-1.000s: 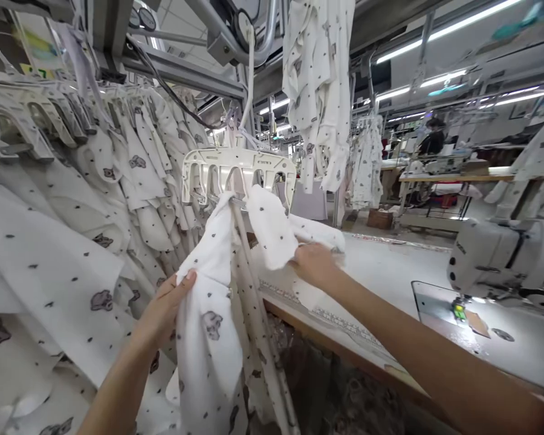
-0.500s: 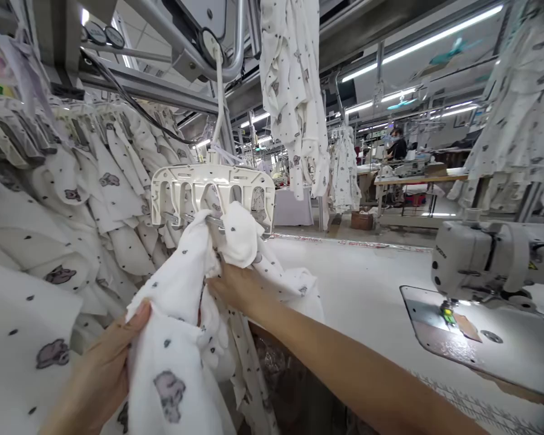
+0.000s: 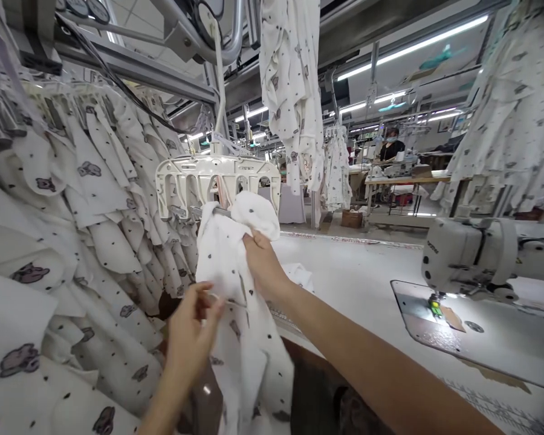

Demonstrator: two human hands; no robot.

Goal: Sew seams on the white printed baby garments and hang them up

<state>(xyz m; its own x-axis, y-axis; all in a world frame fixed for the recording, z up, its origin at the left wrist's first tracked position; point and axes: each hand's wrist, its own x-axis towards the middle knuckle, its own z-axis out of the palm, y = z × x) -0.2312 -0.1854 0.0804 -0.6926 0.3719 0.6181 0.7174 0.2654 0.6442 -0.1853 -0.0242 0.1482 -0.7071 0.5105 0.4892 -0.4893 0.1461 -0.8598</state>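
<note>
White cotton-like cloth w/ dark dots & grey animal prints: that's the garment [image 3: 222, 251], hanging under the mid. of the white plastic hanger [image 3: 226, 164], seemingly caught at its lower bar. A bit also lies on the table [image 3: 358, 272], just behind the R forearm.

Vs. ½ sec ago: R hand [image 3: 263, 264] has moved up to the garment's top edge; L hand [image 3: 193, 326] has shifted off the side fold to about the cross seam. Front panel hangs straighter now, less pulled to the L. Prob. means R does the holding while L only steadies or sorts the cloth; my read.

Hands: R pinched narrow, thumb & fingers on the edge, right beside the rounded flap. L half-curled, small gap betw. thumb & fingers, at the cloth's L side; can't tell if it grips any or just touches.

Nearby: rack of similar garments [image 3: 111, 241] on the L, close to L hand; sewing machine [image 3: 466, 257] on the table, well apart, R side.
</note>
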